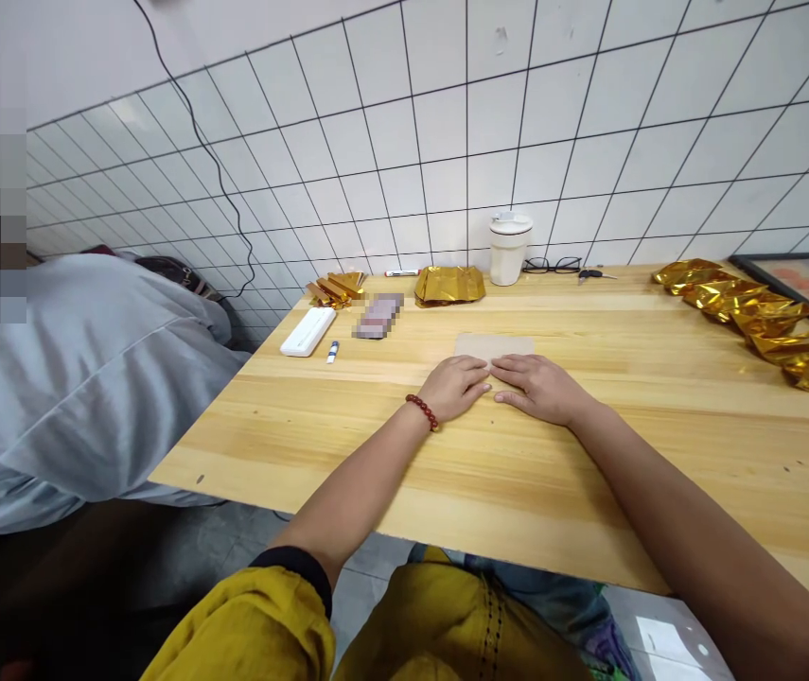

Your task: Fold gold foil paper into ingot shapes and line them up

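A small beige sheet of paper or card [495, 344] lies flat on the wooden table [404, 473]. My left hand [453, 387] rests on its near left part, palm down with fingers stretched out. From the other side my right hand [537, 386] lies flat on the near right part, its fingertips almost meeting those of the left. Both hands cover the sheet's near edge, and anything under the palms is hidden. A stack of gold foil sheets [449, 286] sits beyond the hands. Along the right runs a row of folded gold foil pieces [751, 317].
At the back left are gold foil strips [337, 288], a white power bank [308, 331], a small blue-and-white tube [333, 352] and a blurred item [378, 316]. A lidded cup [510, 251], glasses [552, 265] and keys [592, 275] line the wall. A person [92, 378] sits left.
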`<control>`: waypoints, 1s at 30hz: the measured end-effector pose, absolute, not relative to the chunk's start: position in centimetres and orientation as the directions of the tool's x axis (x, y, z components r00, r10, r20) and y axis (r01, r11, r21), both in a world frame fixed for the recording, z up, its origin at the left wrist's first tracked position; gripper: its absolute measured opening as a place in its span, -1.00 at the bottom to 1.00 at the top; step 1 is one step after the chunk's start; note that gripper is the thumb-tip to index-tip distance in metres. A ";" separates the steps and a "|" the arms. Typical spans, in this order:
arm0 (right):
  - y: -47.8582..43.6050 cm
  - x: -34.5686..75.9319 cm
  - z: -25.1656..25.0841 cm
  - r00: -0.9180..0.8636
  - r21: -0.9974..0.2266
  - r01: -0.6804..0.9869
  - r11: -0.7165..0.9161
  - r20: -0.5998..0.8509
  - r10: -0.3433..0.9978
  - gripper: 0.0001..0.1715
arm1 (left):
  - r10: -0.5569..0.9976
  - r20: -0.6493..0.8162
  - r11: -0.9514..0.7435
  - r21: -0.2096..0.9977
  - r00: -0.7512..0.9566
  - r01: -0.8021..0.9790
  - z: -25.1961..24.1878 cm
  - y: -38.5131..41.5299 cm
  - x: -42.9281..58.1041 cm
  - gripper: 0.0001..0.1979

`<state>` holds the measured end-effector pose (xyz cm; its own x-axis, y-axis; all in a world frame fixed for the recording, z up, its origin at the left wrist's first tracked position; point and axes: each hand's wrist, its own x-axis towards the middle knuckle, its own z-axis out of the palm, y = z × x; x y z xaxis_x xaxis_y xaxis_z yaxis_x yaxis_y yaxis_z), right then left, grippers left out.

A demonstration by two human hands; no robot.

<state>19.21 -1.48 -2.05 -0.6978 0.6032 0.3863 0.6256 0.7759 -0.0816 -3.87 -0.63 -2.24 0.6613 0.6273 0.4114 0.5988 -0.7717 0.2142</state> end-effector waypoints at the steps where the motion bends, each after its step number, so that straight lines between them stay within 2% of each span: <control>1: -1.4 19.3 -2.1 -0.697 -0.085 0.627 0.774 0.384 0.606 -0.43 | 0.629 0.412 -0.770 0.215 0.660 0.600 -2.2 -0.6 -3.8 -0.71; 7: -1.4 19.4 -2.1 -0.680 -0.099 0.639 0.762 0.389 0.621 -0.47 | 0.639 0.411 -0.761 0.215 0.651 0.611 -1.8 -0.8 -3.7 -0.73; 13: -1.2 19.4 -2.2 -0.671 -0.147 0.645 0.750 0.360 0.648 -0.45 | 0.791 0.385 -0.578 0.219 0.475 0.786 -1.1 -1.3 -3.7 -0.74; 19: -1.2 19.5 -2.0 -0.679 -0.153 0.646 0.747 0.332 0.655 -0.41 | 0.888 0.333 -0.389 0.172 0.318 0.905 -0.1 -1.9 -3.5 -0.76; 30: -1.3 19.5 -2.0 -0.682 -0.152 0.647 0.747 0.322 0.657 -0.40 | 0.927 0.291 -0.290 0.148 0.238 0.946 0.2 -1.9 -3.7 -0.72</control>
